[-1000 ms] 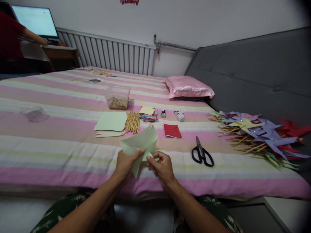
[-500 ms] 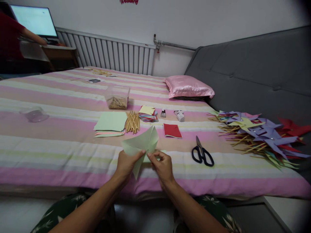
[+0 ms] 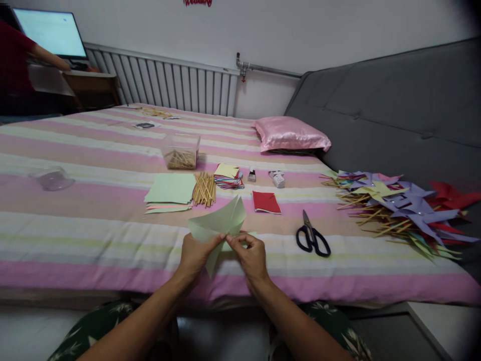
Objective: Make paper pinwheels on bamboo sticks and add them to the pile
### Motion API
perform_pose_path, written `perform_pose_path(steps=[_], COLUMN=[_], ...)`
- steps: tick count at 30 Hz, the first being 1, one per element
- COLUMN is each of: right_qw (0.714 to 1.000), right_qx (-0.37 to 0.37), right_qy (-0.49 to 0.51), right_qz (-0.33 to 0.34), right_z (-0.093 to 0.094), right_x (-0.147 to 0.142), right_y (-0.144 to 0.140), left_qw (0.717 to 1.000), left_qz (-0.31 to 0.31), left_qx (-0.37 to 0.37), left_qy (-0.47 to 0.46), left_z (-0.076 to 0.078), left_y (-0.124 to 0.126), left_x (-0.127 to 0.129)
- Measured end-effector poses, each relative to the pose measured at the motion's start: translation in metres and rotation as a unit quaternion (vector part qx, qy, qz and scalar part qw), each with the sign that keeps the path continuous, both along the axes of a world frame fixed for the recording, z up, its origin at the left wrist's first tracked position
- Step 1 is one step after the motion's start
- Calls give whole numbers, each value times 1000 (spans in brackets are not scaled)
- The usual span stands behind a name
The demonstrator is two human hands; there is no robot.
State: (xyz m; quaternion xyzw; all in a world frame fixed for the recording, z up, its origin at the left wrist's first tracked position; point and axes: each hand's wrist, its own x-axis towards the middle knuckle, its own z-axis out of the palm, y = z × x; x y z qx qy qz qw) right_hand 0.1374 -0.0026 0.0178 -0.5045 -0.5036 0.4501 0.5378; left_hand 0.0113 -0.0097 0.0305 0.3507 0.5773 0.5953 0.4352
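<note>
Head view: green paper pinched between left hand and right hand

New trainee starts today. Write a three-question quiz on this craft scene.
1. True or false: both hands grip the folded green paper.
2. Which lies right of the red paper: A) scissors B) wooden sticks C) clear tub?
3. Fill in: the finished pinwheels lie beside the grey ____.

Key: 1 true, left hand and right hand; 2 A; 3 headboard.
</note>
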Motion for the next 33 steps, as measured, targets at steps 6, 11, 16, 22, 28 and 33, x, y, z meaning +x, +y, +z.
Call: perform_pose_path(steps=[6,11,16,22,28,33], right_qw=[1000,1000,1000,1000,1000,999], right_qx=[9,16,3,4,-3,10], right_qy=[29,6,-8,-9,-22,-41], right_qz=[3,-8,-16,-17,-6,-7], right_z=[-5,-7,-6,-5,-5,-2], right_x=[-1,-1,0,0,0,0], right_y=[1,2,1,1,1,0], left_qw=[1000,999,999,998,997,996], left_qz=[-21,-35,-35,-42,-54,-56], left_qx=[-8,7,2,4,1,3], left_qy=[7,-20,-39,-45,-57,-70], left_z=[-2,-6,-7,-6,-2,-1], left_y=[1,1,1,1,0,0], left_x=[-2,-3,-2,-2,-1,0])
